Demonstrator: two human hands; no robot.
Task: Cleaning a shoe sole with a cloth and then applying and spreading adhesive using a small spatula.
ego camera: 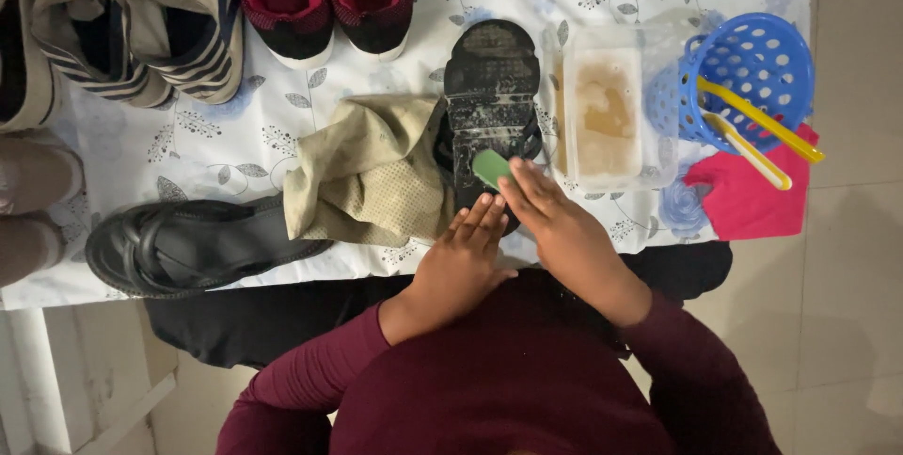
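My right hand (pixel 555 220), centre frame, fingers pinching small green scrubber (pixel 490 167) against upturned black sandal sole (pixel 491 88). My left hand (pixel 461 262) flat, fingers extended, pressing sandal's near end, grasping nothing. Beige cloth (pixel 372 168) just left of sandal. Murky water tub (pixel 607 116) just right. Blue basket (pixel 752 74) upper right.
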